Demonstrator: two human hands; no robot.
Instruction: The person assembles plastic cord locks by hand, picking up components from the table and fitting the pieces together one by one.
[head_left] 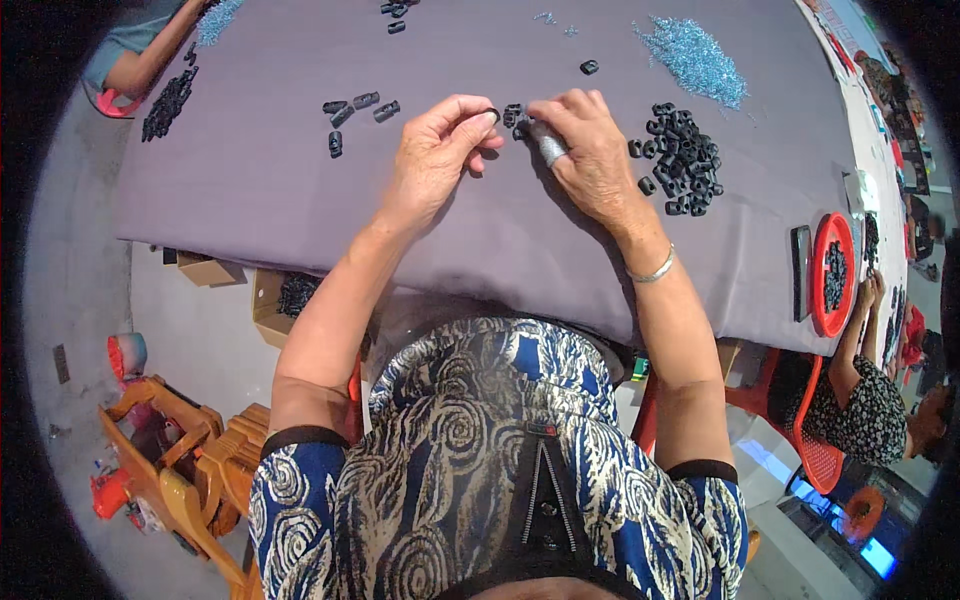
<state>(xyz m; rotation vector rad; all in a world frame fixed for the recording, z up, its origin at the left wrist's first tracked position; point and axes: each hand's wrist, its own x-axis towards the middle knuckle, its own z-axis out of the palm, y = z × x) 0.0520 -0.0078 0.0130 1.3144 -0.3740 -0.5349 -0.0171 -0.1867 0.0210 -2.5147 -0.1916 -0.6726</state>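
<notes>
My left hand (438, 155) is closed in a pinch, with a small black plastic part (493, 114) at its thumb and fingertip. The fingertips of my right hand (592, 155) are drawn together beside a few black plastic pieces (513, 116) on the cloth. Whatever lies between those fingertips is too small to make out. Grey tape (548, 145) wraps one right finger. Right of that hand is a heap of black barrel-shaped pieces (688, 160). Several longer black pieces, like cord locks (366, 100), lie loose beyond my left hand.
A grey cloth (250, 190) covers the table. Tiny silvery-blue pieces, like springs (695, 60), form a pile at far right. A red basket (819, 300) with black parts stands at the right edge. Another person's arm (150, 65) rests far left; a second person (865, 410) works at right.
</notes>
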